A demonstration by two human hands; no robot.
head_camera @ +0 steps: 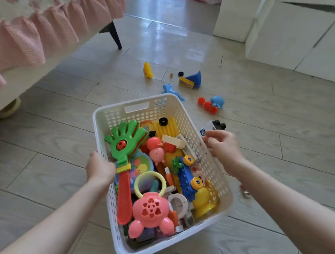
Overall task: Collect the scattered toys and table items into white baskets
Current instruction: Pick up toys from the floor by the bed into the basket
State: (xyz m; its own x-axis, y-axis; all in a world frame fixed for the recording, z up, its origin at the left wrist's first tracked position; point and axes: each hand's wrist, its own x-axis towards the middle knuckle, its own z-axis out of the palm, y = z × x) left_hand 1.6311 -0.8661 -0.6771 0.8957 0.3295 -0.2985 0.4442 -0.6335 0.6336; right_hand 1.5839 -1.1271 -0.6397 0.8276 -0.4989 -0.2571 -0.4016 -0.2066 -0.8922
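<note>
Head view: left hand (100, 168) has its fingers hooked over the left rim of the basket (159, 250), thumb outside, a firm hold. Right hand (224, 146) sits at the right wall, fingers (212, 139) curled, and I cannot tell whether they grip the rim or only brush it. The basket is between both arms, on or just above the floor (38, 168), heaped with toys (the green clapper (125, 141) rides high). The danger, as I judge it: with only 1 sure hold, a lift tips it and the heap slides out. The cone (195, 79) and red gears (207, 104) lie well beyond, so a long reach could drag the basket over.
</note>
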